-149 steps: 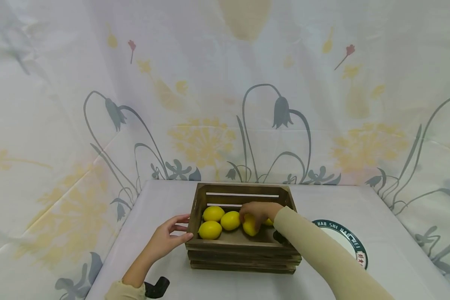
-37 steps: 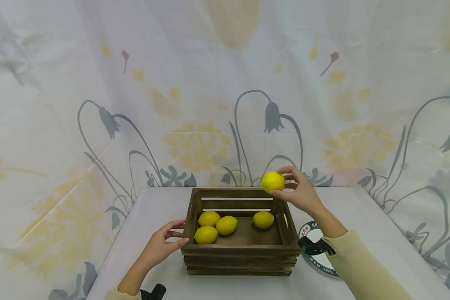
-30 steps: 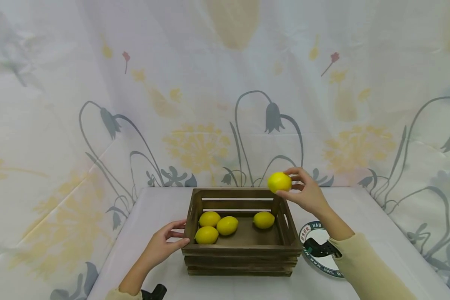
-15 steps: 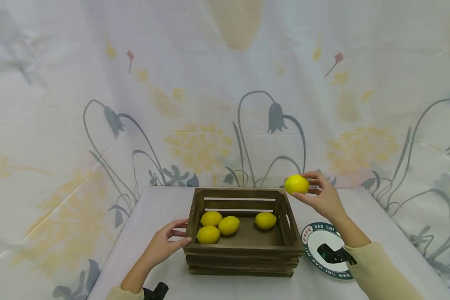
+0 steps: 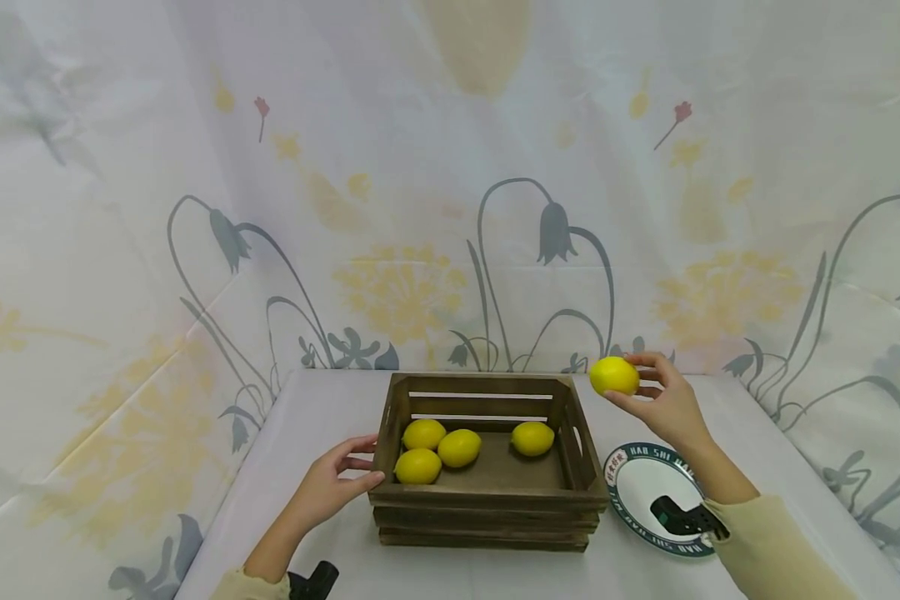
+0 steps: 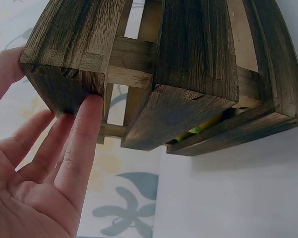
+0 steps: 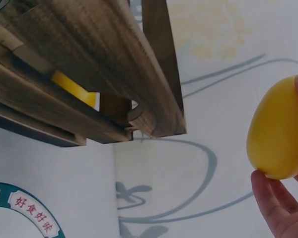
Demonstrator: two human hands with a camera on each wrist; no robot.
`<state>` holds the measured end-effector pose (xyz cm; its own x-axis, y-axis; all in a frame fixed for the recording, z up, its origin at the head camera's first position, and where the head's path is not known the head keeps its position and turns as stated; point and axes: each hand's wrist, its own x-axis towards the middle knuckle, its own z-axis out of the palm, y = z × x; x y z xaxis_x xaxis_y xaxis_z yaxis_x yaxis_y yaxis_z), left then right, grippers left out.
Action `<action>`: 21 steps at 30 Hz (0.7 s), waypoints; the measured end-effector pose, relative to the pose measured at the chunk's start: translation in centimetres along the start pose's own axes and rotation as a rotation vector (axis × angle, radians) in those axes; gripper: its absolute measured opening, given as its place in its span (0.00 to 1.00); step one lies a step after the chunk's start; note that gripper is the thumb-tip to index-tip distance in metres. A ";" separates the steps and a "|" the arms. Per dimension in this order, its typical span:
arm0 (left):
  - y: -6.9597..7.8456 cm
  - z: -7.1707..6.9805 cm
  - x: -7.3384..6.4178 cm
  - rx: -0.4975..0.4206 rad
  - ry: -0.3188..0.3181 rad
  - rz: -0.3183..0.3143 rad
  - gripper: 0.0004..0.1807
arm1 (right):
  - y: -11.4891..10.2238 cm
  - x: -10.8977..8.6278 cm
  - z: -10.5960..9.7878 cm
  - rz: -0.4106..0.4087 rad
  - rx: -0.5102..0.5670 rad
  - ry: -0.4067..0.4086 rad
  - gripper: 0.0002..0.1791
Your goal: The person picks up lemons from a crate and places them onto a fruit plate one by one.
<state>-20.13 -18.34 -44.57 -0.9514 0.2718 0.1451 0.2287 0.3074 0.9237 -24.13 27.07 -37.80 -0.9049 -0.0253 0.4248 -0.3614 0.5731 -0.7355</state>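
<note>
A slatted brown wooden crate (image 5: 482, 502) stands on the white table. Inside lie several lemons: a cluster with one lemon (image 5: 459, 448) at the left, and another lemon (image 5: 532, 438) alone at the right. My left hand (image 5: 328, 490) touches the crate's left front corner. In the left wrist view, its thumb and fingers, nearly straight, rest against the end of the top slat (image 6: 64, 91). Beyond the crate's right side, my right hand (image 5: 671, 406) pinches a lemon (image 5: 614, 376) between thumb and fingers, held up in the air. The right wrist view shows this lemon (image 7: 277, 130) beside the crate.
A white plate (image 5: 645, 482) with a green lettered rim lies right of the crate, partly hidden by my right wrist and its black camera (image 5: 678, 515). Behind the table (image 5: 330, 400) hangs a flower-printed curtain (image 5: 435, 208).
Five seconds ago my right hand gripped a lemon inside the crate. That lemon is now lifted out and has moved right, past the crate's side. My left hand stays at the corner.
</note>
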 end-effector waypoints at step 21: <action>-0.2 0.0 0.0 0.021 0.005 -0.004 0.29 | 2.8 -2.1 -0.7 0.086 -0.046 0.033 0.31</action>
<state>-20.18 -18.34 -44.72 -0.9533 0.2657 0.1437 0.2294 0.3270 0.9168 -23.07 29.26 -40.36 -0.9239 0.0521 0.3790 -0.2715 0.6087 -0.7455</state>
